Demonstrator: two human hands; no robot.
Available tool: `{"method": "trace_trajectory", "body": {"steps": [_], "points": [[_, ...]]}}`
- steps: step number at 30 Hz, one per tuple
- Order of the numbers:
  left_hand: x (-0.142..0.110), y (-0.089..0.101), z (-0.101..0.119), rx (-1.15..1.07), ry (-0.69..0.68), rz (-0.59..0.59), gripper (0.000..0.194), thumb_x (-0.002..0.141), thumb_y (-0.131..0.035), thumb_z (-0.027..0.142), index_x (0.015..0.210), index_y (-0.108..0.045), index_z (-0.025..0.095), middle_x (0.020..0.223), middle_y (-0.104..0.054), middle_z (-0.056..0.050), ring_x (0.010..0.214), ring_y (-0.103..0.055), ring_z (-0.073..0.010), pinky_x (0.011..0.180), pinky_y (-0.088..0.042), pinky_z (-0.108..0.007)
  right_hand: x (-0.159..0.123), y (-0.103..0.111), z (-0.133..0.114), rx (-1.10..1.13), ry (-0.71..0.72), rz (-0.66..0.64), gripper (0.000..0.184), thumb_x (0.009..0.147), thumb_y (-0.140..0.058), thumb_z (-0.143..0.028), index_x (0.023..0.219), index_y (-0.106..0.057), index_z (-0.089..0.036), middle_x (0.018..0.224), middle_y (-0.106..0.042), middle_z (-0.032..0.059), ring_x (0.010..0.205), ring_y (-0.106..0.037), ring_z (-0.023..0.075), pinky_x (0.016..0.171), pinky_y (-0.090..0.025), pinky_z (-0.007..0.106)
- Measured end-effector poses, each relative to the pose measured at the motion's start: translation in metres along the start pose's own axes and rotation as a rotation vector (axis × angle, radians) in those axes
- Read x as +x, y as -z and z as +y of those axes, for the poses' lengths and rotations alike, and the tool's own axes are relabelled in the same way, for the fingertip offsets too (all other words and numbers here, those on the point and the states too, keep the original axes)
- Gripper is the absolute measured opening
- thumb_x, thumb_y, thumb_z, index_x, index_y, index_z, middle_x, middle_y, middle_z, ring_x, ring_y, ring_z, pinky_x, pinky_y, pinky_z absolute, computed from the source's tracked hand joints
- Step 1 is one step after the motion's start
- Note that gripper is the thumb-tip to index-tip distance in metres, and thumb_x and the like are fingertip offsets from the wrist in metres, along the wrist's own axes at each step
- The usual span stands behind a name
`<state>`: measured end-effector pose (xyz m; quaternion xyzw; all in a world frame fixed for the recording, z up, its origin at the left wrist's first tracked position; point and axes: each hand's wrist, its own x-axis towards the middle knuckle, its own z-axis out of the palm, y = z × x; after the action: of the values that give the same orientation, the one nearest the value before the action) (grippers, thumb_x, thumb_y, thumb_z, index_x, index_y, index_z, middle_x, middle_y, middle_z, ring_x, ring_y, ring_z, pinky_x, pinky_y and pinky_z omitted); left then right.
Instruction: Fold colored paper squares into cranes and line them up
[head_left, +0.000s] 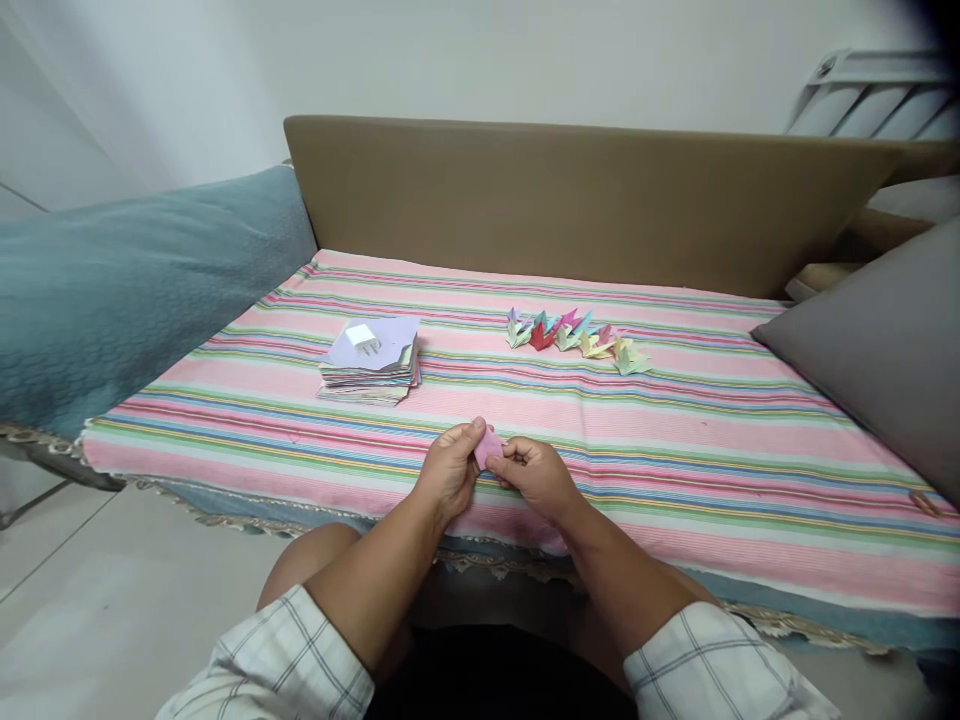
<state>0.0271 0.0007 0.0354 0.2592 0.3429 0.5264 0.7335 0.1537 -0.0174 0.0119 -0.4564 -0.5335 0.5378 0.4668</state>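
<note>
A small piece of folded pink paper (488,449) is pinched between both my hands, above the near part of the striped cloth (675,425). My left hand (452,465) grips its left side, thumb on top. From the right, my right hand (538,475) holds the lower right edge between thumb and fingers. Beyond the hands, folded paper cranes (568,337) of several colours stand close together in rows. To the left lies a stack of square paper sheets (371,382), with a white plug adapter (363,339) resting on the top purple sheet.
The cloth covers a sofa seat with a brown backrest (585,200). A blue-covered armrest (150,270) bounds the left side, and a grey cushion (885,340) leans at the right. A small brown object (925,503) lies near the right edge.
</note>
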Motion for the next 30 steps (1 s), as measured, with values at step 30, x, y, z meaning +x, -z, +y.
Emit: {"method": "trace_trajectory", "body": {"steps": [30], "points": [[-0.001, 0.009, -0.003, 0.595, -0.104, -0.139, 0.037, 0.061, -0.074, 0.046, 0.061, -0.054, 0.015, 0.053, -0.054, 0.004, 0.049, -0.045, -0.0069, 0.048, -0.033, -0.019, 0.003, 0.0, -0.001, 0.443, -0.022, 0.143, 0.029, 0.063, -0.074, -0.043, 0.072, -0.063, -0.018, 0.061, -0.056, -0.0032, 0.056, -0.046, 0.0096, 0.056, -0.039, 0.024]]}}
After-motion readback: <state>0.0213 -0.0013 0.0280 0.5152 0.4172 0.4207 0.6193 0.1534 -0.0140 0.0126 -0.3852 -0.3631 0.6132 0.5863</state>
